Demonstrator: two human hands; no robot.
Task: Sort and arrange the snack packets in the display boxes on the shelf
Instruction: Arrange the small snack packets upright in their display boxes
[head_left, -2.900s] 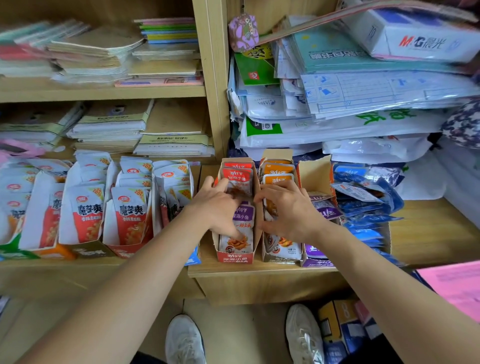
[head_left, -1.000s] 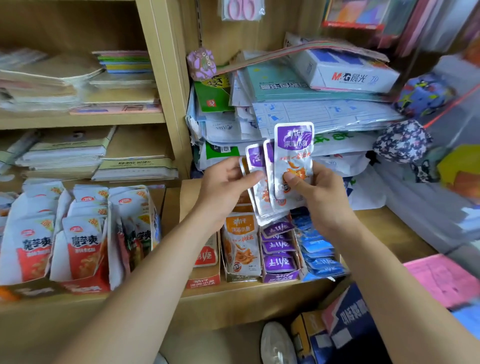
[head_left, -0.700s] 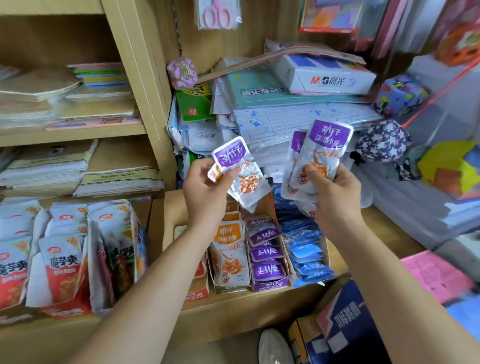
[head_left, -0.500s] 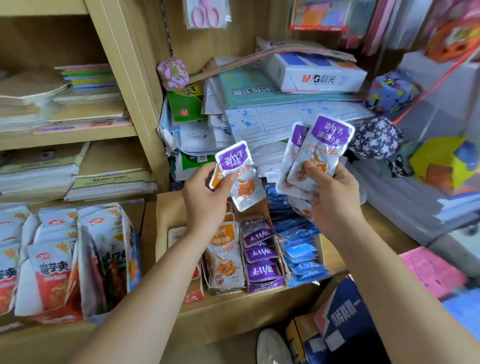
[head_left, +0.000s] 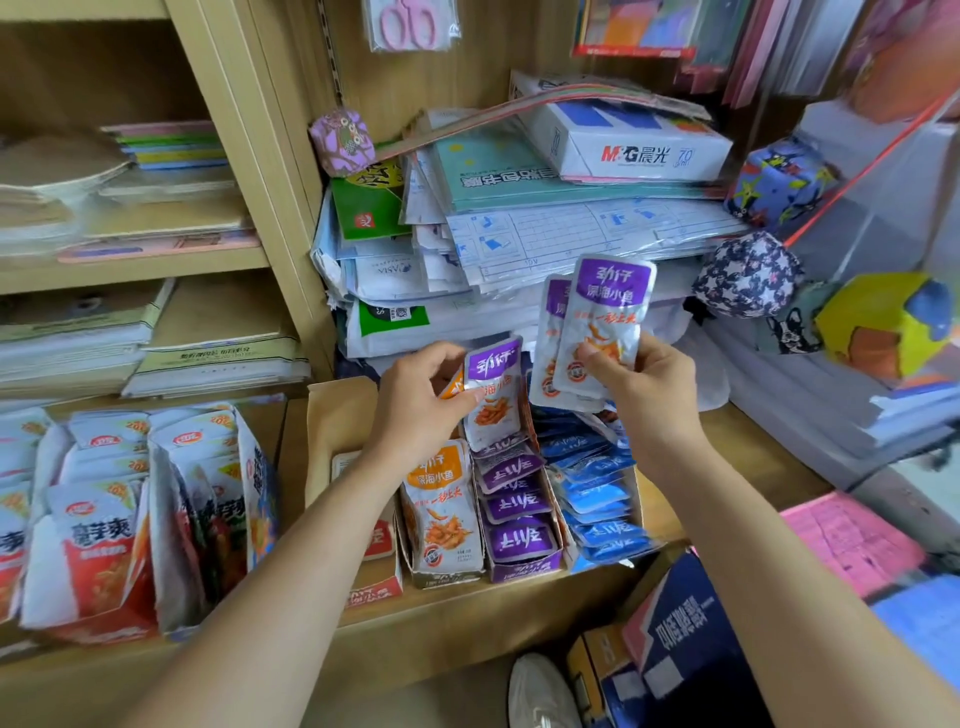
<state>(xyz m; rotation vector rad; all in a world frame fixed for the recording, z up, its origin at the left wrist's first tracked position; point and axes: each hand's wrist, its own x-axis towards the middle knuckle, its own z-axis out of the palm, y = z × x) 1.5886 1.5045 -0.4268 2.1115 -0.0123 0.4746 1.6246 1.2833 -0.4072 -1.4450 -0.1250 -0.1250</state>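
Pinching packets (head_left: 605, 322), left hand (head_left: 415, 410) beside right hand (head_left: 649, 395)

left hand (head_left: 415, 410): bare; right hand (head_left: 649, 395): bare; shoe (head_left: 540, 691): white sneaker

Open air above purple box (head_left: 524, 564), paper stack (head_left: 519, 244) close behind, blue packets (head_left: 597, 493) alongside.
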